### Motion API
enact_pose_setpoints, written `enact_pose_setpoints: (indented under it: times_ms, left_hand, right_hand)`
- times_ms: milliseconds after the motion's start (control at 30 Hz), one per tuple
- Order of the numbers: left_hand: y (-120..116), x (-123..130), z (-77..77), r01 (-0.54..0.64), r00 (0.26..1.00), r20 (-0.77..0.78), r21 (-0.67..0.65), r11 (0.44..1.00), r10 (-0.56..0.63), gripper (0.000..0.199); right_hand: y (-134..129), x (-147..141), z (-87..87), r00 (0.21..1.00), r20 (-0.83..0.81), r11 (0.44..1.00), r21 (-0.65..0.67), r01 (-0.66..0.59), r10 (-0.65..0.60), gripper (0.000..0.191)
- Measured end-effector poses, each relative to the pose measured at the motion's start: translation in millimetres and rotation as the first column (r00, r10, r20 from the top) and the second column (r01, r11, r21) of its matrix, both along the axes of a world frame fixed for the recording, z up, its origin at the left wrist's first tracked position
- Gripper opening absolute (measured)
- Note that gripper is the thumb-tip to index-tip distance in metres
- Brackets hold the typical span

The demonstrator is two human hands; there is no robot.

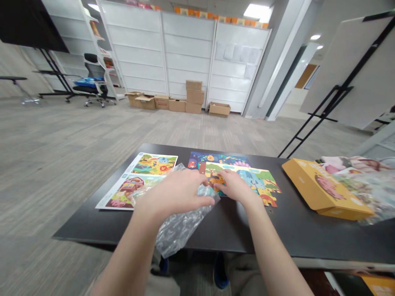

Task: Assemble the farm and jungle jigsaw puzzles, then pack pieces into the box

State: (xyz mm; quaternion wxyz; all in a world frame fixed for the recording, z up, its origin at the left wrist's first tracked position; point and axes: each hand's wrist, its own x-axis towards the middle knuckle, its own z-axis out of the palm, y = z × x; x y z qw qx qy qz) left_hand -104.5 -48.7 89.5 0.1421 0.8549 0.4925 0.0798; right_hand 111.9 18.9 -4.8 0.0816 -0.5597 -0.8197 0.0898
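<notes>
A jigsaw puzzle [253, 179] of a safari scene, partly joined and with a ragged lower edge, lies on the black table [228, 230]. My right hand [234, 187] rests at its left part, thumb and fingers apart over the pieces. To its left, my left hand [175, 191] hovers over a clear plastic bag [180, 230], thumb spread from the fingers; some fingers are hidden. Something colourful shows through the bag beside the fingertips. Behind the safari puzzle lies a dark blue puzzle picture [222, 158], partly covered.
A picture sheet [154, 164] with a safari and a farm scene lies at the left. On the right stand a yellow box [327, 189] and a clear bag of pieces [370, 189]. An easel board [345, 74] rises beyond the table; cardboard boxes [194, 98] line the far shelves.
</notes>
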Motion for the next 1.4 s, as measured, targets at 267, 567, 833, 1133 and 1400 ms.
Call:
enact_pose_setpoints:
  times_ms: [267, 567, 833, 1133, 1400]
  left_hand:
    - [4, 43, -24.2, 0.047, 0.979, -0.195, -0.065, 0.997, -0.059, 0.049]
    - [32, 21, -64.0, 0.049, 0.975, -0.213, -0.072, 0.996, -0.063, 0.050]
    - [44, 12, -70.8, -0.022, 0.981, -0.196, -0.087, 0.996, 0.005, 0.054]
    - [58, 5, -77.8, -0.030, 0.992, -0.128, -0.075, 0.997, 0.021, 0.053]
    - [49, 17, -70.7, 0.087, 0.996, -0.020, 0.036, 0.996, -0.087, 0.037]
  right_hand:
    - [-8, -22, -0.7, 0.995, 0.081, 0.998, 0.004, 0.055, -0.055, 0.041]
    - [-12, -29, 7.9, 0.977, 0.098, 0.981, 0.038, 0.188, -0.191, 0.041]
    - [-11, -32, 3.0, 0.965, 0.109, 0.970, 0.072, 0.232, -0.239, 0.035]
    - [-19, -18, 5.4, 0.979, 0.088, 0.983, 0.002, 0.184, -0.183, 0.032]
    - [-24, -16, 9.8, 0.988, 0.071, 0.990, -0.036, 0.139, -0.136, 0.028]
